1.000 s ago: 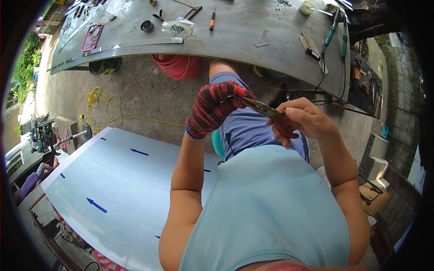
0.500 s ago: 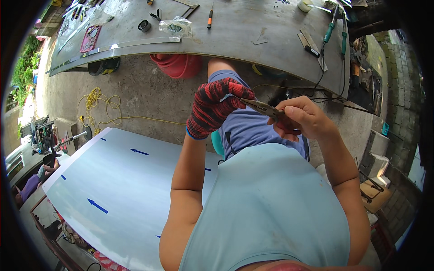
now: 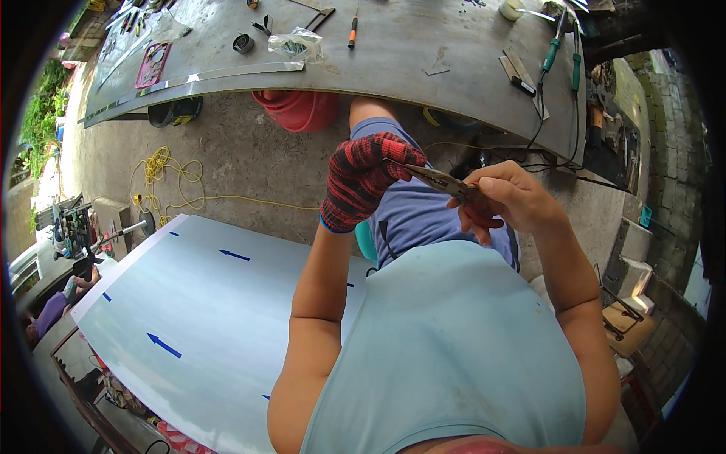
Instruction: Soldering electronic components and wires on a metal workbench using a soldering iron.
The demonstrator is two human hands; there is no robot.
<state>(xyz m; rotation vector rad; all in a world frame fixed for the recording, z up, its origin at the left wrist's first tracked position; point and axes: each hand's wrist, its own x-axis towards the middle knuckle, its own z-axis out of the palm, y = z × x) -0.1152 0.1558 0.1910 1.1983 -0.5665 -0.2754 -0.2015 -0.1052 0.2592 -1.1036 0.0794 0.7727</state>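
Note:
Above my lap, my left hand [image 3: 370,180], in a red-and-black knit glove, is closed with its fingertips at the tip of a pair of pliers [image 3: 440,180]. A thin dark edge shows between those gloved fingers, too small to name. My bare right hand [image 3: 510,198] is wrapped round the red handles of the pliers. Their metal jaws point left, toward the glove. The fingers hide part of the handles.
A metal workbench [image 3: 393,68] spans the far side, bearing an orange-handled screwdriver [image 3: 353,32], a plastic bag [image 3: 299,47] and green-handled soldering irons [image 3: 555,49]. Red buckets [image 3: 302,112] stand beneath. A large white sheet [image 3: 204,295] with blue arrows lies at left, near a yellow cord [image 3: 159,170].
My left hand has shifted slightly right and down. The pliers in my right hand have turned a little, and more of their jaws and red handles shows.

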